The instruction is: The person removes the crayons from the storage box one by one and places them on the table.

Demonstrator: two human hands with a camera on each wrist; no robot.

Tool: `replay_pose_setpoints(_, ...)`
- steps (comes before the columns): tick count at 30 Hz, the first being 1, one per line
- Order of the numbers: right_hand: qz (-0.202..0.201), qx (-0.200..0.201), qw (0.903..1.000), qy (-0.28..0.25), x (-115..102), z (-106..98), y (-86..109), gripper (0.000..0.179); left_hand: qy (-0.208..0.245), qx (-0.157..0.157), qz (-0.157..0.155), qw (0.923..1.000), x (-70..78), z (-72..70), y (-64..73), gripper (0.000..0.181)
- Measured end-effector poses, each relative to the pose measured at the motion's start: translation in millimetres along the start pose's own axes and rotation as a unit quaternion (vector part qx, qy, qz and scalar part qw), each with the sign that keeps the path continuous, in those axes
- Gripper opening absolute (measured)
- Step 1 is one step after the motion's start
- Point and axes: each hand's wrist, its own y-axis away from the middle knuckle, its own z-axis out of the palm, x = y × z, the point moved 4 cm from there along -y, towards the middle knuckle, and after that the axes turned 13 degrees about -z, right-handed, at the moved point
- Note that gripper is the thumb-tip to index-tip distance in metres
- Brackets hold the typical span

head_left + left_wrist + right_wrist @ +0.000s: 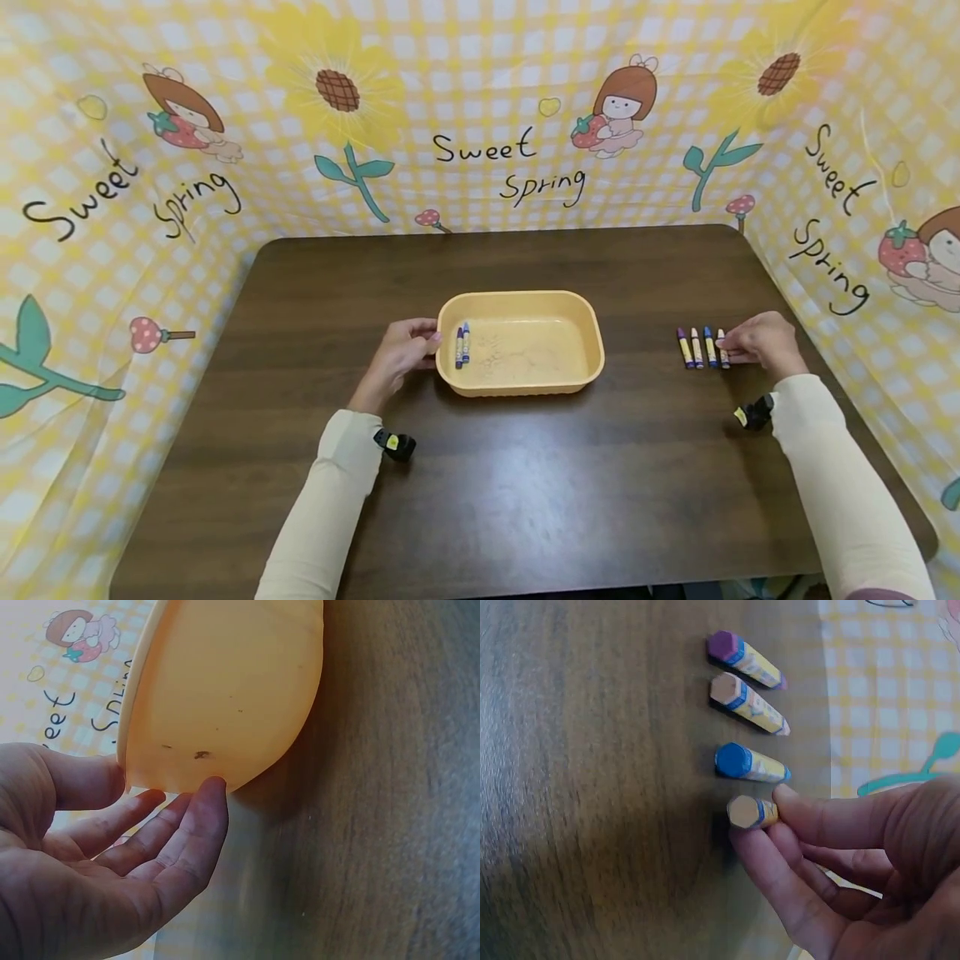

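- One yellow-and-white checked cloth [67, 283], printed with "Sweet Spring", flowers and figures, hangs along the left, far and right sides of a dark brown table [570, 483].
- A person's left sleeve [322, 500], pale in colour, comes in from the near left, with a small black device [400, 446] at its cuff.
- The left hand [396, 358] grasps the left end of a yellow tray, its thumb at the rim and its fingers against the outer wall.
- The yellow tray [532, 389] sits around the middle of the table, its long sides running left to right.
- Inside it, by the left end, two crayons lie side by side: a dark purple crayon [459, 352] on the left and a blue-violet crayon [467, 343] on the right, set slightly farther.
- Well to the right of the tray, a row of crayons points away to the far side: purple crayon [686, 350], pale pink crayon [697, 348], blue crayon [709, 348].
- At the row's right end, the right hand [770, 343] pinches a beige crayon [745, 813] between thumb and fingers; whether it is lifted, I cannot tell.
- A second black device [756, 412] sits at the right sleeve [832, 467], which reaches in from the near right.
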Motion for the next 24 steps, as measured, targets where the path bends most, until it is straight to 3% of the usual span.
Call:
replay_pose_setpoints(3, 0.017, 0.01, 0.9967, 0.079, -4.0, 0.1, -3.0, 0.011, 0.003, 0.001, 0.0, 1.0, 0.4, 0.4, -0.4, 0.04)
replay_pose_setpoints(6, 0.016, 0.003, 0.9856, 0.168, -7.7, 1.0, -3.4, 0.013, 0.009, -0.002, 0.0, 1.0, -1.5, 1.3, -0.6, 0.04)
replay_pose_setpoints(9, 0.013, -0.004, 0.9748, 0.223, -10.1, 4.4, -0.5, 0.015, 0.014, -0.002, -0.003, 0.9999, -5.0, 1.8, 0.0, 0.04)
replay_pose_setpoints(16, -0.019, -0.012, 0.9703, 0.241, -15.3, 12.2, 12.8, 0.021, 0.015, -0.001, 0.002, 0.9999, -9.4, 1.7, 3.2, 0.039)
replay_pose_setpoints(19, -0.061, 0.012, 0.9651, 0.255, -20.5, 8.0, 19.1, 0.022, 0.017, -0.002, 0.007, 0.9998, -8.1, 1.2, 3.0, 0.039)
replay_pose_setpoints(23, -0.146, 0.06, 0.9481, 0.276, -35.8, -1.6, 23.2, 0.021, 0.019, 0.0, 0.013, 0.9997, -5.9, -1.5, 1.8, 0.039)
replay_pose_setpoints(24, -0.155, 0.065, 0.9494, 0.266, -39.9, -3.1, 23.2, 0.022, 0.021, 0.0, 0.014, 0.9997, -5.5, -2.2, 1.4, 0.039)
